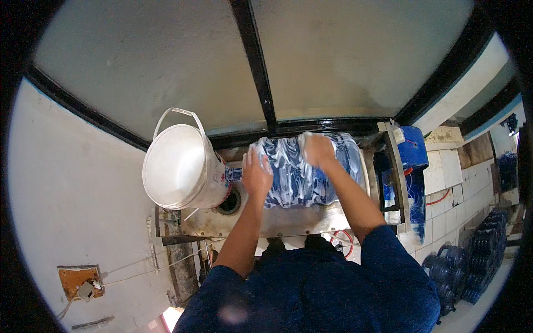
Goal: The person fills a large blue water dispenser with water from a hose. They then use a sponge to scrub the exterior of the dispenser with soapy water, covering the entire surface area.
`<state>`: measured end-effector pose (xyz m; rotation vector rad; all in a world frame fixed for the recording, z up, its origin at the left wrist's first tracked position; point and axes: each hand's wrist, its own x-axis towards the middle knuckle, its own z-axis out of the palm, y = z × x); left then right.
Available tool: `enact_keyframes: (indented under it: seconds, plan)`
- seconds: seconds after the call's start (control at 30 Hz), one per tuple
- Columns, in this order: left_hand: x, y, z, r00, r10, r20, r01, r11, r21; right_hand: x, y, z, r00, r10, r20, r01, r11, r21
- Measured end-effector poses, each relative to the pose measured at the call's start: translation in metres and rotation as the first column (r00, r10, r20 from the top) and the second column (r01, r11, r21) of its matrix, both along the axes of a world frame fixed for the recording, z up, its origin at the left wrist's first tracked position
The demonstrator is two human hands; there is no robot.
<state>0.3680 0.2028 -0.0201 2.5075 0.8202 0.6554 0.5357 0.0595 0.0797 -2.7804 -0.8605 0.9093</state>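
A large blue water jug (300, 183) lies on its side on a metal stand (266, 222), streaked all over with white suds. Its neck points left, toward the white bucket. Against the shoulder of the jug rests my left hand (257, 176), fingers stretched out and foamy. My right hand (318, 150) is on the upper side of the jug, fingers curled down with white foam along their edge. Whatever it may be gripping is hidden by the hand and suds.
A white bucket (173, 166) with a raised handle stands left of the jug, by a dark round hole (229, 201). Behind rises a black-framed glass panel (355, 61). At right are a blue drum (412, 147) and several dark blue jugs (480, 252) on the floor.
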Motion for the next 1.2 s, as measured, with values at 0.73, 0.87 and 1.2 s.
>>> enact_keyframes:
  seconds: [0.73, 0.87, 1.2]
  plan:
    - [0.029, 0.009, -0.005, 1.000, 0.006, 0.006, -0.007, 0.999, 0.045, 0.003, -0.057, -0.041, 0.920, -0.237, 0.311, 0.086, 0.898, 0.431]
    - [0.033, 0.013, -0.001, 1.000, -0.025, 0.000, 0.025, 1.000, -0.001, -0.076, -0.128, -0.100, 0.670, -0.272, 0.690, -0.354, 0.700, 0.620]
    - [0.013, 0.009, 0.008, 0.999, -0.047, 0.024, 0.048, 0.998, -0.036, -0.005, -0.120, -0.055, 0.746, -0.570, 0.344, 0.392, 0.794, 0.464]
